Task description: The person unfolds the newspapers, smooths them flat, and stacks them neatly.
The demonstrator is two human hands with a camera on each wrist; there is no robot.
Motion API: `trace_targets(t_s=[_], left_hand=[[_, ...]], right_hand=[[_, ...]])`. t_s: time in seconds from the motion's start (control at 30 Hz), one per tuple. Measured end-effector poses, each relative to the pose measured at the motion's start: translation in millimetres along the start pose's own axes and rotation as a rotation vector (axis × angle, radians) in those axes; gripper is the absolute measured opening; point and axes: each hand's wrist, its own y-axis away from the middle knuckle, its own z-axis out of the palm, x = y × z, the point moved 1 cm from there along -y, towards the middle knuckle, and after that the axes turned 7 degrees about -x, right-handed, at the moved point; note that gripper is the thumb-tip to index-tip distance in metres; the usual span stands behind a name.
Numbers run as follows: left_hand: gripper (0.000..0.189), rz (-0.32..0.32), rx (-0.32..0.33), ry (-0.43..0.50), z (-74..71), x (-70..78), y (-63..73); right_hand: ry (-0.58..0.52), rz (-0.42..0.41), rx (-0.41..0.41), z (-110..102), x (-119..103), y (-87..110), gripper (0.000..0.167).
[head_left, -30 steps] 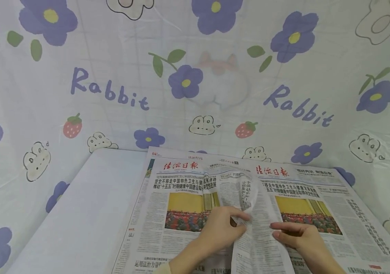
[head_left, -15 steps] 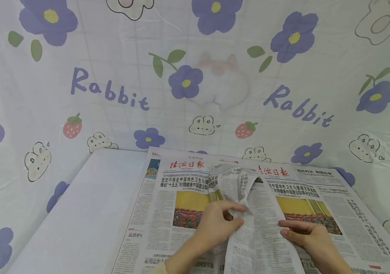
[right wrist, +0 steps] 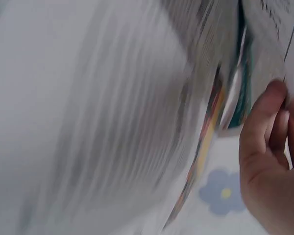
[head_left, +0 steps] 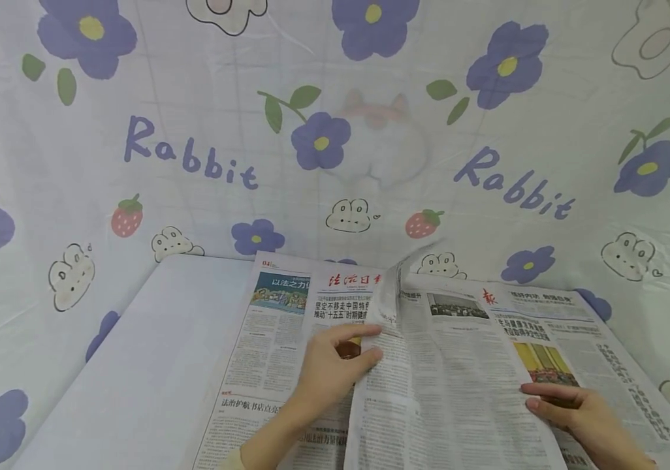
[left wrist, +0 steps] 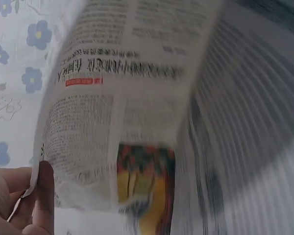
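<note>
A newspaper [head_left: 452, 378] stands partly opened, its inner page with a grey photo facing up. My left hand [head_left: 329, 365] pinches the left leaf's edge between thumb and fingers, and that leaf curls upward at the top. On the other side my right hand [head_left: 582, 418] pinches the right leaf's edge. In the left wrist view, fingers [left wrist: 45, 186] grip the paper's edge at the lower left. The right wrist view shows the thumb and fingers [right wrist: 272, 112] at a paper edge; the rest of the sheet is blurred there.
More newspaper sheets [head_left: 264, 359] lie spread beneath, with a blue-green picture at the upper left. A white tabletop [head_left: 153, 365] extends to the left. Behind it hangs a white curtain [head_left: 194, 85] printed with purple flowers, rabbits and strawberries.
My left hand has moved left and my right hand right, spreading the leaves apart. More of the inner page shows, and the left leaf's top has risen. The picture on the sheet below is now uncovered.
</note>
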Motion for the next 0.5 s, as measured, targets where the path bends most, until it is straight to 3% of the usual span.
trace_targets(t_s=[0.13, 0.23, 0.4, 0.5], left_hand=[[0.034, -0.075, 0.033, -0.018, -34.3, -1.4, 9.4], [0.036, -0.168, 0.070, -0.019, -66.8, -5.4, 18.4], [0.042, -0.290, 0.101, 0.011, -123.3, -18.4, 37.0], [0.049, -0.349, 0.101, -0.011, -152.0, -24.4, 49.0]], right_hand=[[-0.023, -0.029, -0.110, -31.5, 11.6, -3.6, 0.027], [-0.009, -0.022, -0.141, -59.9, 20.1, -4.3, 0.026], [0.133, 0.090, 0.003, -108.3, 40.3, -4.9, 0.033], [0.221, 0.152, 0.081, -143.5, 64.7, -11.9, 0.031]])
